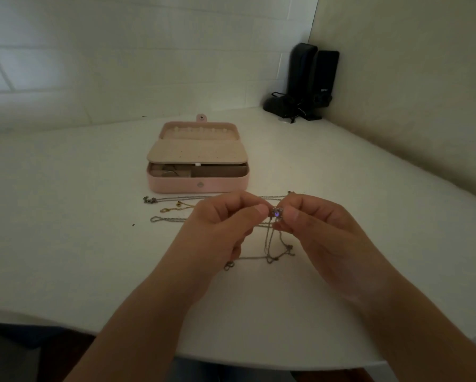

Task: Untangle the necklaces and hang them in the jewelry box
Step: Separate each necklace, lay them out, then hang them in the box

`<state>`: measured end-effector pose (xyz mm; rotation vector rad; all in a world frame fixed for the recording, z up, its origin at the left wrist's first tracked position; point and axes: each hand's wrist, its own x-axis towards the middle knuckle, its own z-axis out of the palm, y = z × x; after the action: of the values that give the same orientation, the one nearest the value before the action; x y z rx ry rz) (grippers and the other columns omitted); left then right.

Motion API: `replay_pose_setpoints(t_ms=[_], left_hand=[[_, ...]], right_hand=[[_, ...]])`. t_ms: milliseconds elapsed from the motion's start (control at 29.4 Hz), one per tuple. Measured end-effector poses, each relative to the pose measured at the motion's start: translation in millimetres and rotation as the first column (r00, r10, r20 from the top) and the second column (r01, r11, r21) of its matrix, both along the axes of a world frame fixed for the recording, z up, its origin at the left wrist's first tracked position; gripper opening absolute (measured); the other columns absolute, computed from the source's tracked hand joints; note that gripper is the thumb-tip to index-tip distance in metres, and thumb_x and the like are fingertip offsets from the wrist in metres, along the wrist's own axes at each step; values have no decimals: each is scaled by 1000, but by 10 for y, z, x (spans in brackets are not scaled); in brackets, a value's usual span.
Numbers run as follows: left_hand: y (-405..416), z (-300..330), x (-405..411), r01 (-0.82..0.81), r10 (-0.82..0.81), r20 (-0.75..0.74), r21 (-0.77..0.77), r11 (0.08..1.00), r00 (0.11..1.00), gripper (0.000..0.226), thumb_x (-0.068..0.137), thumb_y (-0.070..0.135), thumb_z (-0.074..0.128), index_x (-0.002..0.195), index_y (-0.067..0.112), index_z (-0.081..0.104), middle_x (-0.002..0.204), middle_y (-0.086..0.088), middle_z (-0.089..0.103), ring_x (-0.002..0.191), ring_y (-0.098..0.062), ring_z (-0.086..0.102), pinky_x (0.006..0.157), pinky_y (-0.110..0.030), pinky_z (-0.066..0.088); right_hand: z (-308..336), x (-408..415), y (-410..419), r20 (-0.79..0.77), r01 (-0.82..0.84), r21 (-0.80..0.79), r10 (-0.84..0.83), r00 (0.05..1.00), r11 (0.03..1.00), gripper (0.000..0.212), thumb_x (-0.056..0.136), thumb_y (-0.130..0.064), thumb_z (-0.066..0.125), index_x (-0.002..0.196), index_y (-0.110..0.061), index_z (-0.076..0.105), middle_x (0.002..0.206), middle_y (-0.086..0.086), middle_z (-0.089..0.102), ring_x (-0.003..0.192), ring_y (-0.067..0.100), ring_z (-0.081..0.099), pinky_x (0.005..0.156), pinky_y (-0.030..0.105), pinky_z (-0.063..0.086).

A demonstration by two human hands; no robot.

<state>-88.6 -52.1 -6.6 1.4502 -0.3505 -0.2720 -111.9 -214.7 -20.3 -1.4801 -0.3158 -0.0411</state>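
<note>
Left hand (pixel 220 224) and right hand (pixel 319 224): both pinch one purple-stoned pendant (pixel 277 212); its thin chain (pixel 270 244) dangles beneath. Three more chains (pixel 170 209) lie left. One open pink box (pixel 198 172) beyond, on white surface (pixel 66 216).

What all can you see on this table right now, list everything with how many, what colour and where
jewelry box: one, pink, open, centre of the table
pendant: one, purple stone, pinched between both hands
silver chains: count unclear, tangled, hanging from the pendant onto the table
chain ends: three, two silver and one gold, left of the hands
speakers: two, black, far right corner
table: one, white
left hand: one, pinching the pendant
right hand: one, pinching the pendant
</note>
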Motion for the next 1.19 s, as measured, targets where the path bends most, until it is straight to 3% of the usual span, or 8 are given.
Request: replay_pose_setpoints(t_ms=[204,272,374,476,578,816,1020,1190], left_hand=[[2,-10,15,-6,6,9,-24,1000,1000,12,68,24,57,57,23,62,43,10,34,36,-5,23,36,-14,22],[8,-20,17,-2,3,25,-21,1000,1000,10,68,25,60,59,24,62,43,12,35,35,-5,24,36,-14,23],[15,-26,20,11,-10,65,-20,1000,998,7,66,25,74,69,27,68,46,10,35,37,-5,25,37,-15,24],[14,-32,18,-6,5,108,10,1000,994,10,66,33,72,75,26,72,50,2,34,39,-7,25,39,-17,24],[9,-38,27,-45,41,119,23,999,992,4,70,27,68,70,24,71,49,-1,35,39,-8,25,39,-18,22],[-7,-58,41,-67,64,56,63,996,996,22,79,16,64,60,25,65,41,10,33,39,-10,21,42,-21,19],[-19,-62,20,16,-21,24,201,979,999,25,81,19,61,57,28,61,38,12,38,38,-7,26,40,-20,23],[-11,-51,6,51,-71,94,195,979,993,9,80,18,65,78,27,64,43,12,41,37,-2,31,40,-16,27]], right_hand=[[17,-4,-2,12,26,11,-26,1000,1000,19,68,-36,70,74,-18,67,73,-5,61,75,9,52,77,25,40],[21,-3,-1,8,18,14,-18,1000,1000,30,65,-46,73,74,-18,67,73,-4,59,78,12,51,80,28,40],[13,9,-2,-23,20,-7,-20,1000,1000,27,69,-39,70,78,-14,67,79,2,62,85,21,52,87,40,38],[7,12,-2,-48,13,-3,-13,999,1000,30,71,-38,70,82,-11,68,84,5,66,87,20,59,86,35,43],[34,-7,24,-74,-13,-3,12,997,1000,18,83,-24,54,79,-11,65,76,6,68,77,19,63,77,29,47],[74,-6,59,-127,37,45,-31,991,998,17,81,-24,52,69,-20,63,51,-3,47,45,8,33,44,21,29],[111,-28,28,-141,18,195,10,990,981,20,79,-11,52,75,-24,68,57,-1,54,42,4,29,38,13,26],[119,-27,26,-165,14,190,18,986,982,21,78,-11,51,75,-24,66,58,-1,55,38,3,27,37,13,21]])
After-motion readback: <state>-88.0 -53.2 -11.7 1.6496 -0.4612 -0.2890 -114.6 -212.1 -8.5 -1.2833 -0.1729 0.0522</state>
